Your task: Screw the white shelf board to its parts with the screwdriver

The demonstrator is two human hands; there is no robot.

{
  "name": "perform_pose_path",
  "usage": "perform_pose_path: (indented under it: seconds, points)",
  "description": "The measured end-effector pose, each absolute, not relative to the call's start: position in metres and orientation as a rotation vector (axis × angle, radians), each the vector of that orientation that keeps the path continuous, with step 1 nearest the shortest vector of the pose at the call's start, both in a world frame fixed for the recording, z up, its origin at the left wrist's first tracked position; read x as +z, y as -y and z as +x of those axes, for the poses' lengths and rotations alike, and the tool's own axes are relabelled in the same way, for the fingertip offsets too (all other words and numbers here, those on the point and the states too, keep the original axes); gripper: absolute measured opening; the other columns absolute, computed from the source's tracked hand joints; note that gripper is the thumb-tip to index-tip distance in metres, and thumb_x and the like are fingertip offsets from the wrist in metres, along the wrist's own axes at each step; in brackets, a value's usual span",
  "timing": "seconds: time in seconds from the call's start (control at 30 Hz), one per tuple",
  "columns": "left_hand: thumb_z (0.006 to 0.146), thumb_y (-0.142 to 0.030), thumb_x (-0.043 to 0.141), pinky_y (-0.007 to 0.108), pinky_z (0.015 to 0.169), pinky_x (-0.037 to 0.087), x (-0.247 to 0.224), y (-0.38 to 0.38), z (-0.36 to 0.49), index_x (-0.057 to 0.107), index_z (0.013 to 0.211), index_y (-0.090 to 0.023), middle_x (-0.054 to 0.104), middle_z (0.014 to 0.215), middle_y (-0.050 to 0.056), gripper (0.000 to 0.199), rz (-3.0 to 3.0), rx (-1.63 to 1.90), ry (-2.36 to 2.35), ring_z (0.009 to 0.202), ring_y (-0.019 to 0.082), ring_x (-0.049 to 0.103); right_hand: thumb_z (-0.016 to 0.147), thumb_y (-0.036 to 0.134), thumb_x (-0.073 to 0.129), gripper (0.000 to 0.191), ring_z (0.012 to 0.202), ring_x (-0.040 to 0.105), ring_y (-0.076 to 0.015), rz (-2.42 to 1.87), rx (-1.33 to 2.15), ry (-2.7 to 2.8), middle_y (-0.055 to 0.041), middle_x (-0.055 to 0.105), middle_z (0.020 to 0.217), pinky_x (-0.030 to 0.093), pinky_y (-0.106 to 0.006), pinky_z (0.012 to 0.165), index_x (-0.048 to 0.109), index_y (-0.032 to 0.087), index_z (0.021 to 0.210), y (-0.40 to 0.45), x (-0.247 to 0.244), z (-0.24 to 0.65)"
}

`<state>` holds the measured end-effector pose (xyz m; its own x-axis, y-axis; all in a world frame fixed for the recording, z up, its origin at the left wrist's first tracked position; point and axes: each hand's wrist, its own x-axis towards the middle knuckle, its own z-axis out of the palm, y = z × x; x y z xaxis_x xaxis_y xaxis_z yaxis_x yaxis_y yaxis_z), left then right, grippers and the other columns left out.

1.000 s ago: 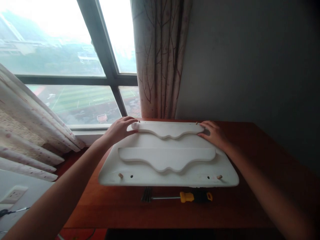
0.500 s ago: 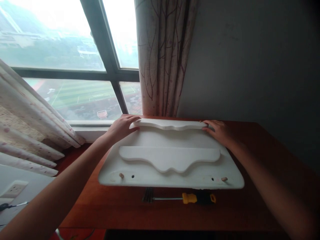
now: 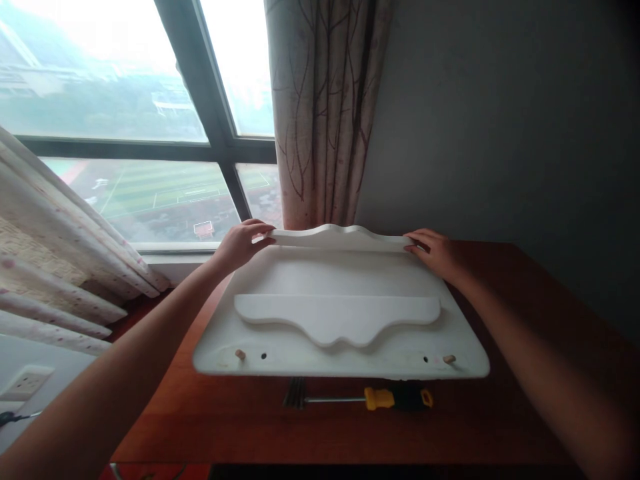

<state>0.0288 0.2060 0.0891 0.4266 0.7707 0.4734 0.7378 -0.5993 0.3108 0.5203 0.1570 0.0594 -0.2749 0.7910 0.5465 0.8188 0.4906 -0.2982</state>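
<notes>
Gripping one end apiece: left hand (image 3: 245, 244) and right hand (image 3: 433, 251) both closed, thumb and fingers, on a white wavy board (image 3: 340, 239). Board sits at the far edge of a white panel (image 3: 310, 273), wavy edge up, straight edge down; can't tell if it touches the panel. Step in hand looks like positioning that board on edge; next move likely calls for keeping both ends level and shifting them together. Counts: two hands, one panel, two wavy boards, the second board (image 3: 340, 321) lying flat mid-panel, wavy edge toward the person, neither hand on it. Two wooden pegs (image 3: 241, 355) show near the panel's close corners, two dark holes (image 3: 263, 356) just inboard. One table (image 3: 300, 433) underneath; on it, before the panel, one screwdriver (image 3: 379, 399), plus dark screws (image 3: 295, 393) by its tip, too bunched to count. Further out: two curtains (image 3: 325, 113), one wall socket (image 3: 27, 384).
</notes>
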Motion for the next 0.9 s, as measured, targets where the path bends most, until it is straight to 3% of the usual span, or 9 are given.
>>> perform_pose_path:
  seconds: [0.9]
  points:
    - [0.072, -0.07, 0.072, 0.038, 0.083, 0.058, 0.084, -0.236, 0.029, 0.079, 0.096, -0.017, 0.072, 0.097, 0.009, 0.058, 2.244, 0.899, -1.325, 0.083, 0.023, 0.068, 0.088, 0.031, 0.064, 0.024, 0.099, 0.069, -0.0262, -1.37, 0.015, 2.096, -0.009, 0.074, 0.108, 0.053, -0.041, 0.089, 0.076, 0.022, 0.107, -0.187, 0.057, 0.529]
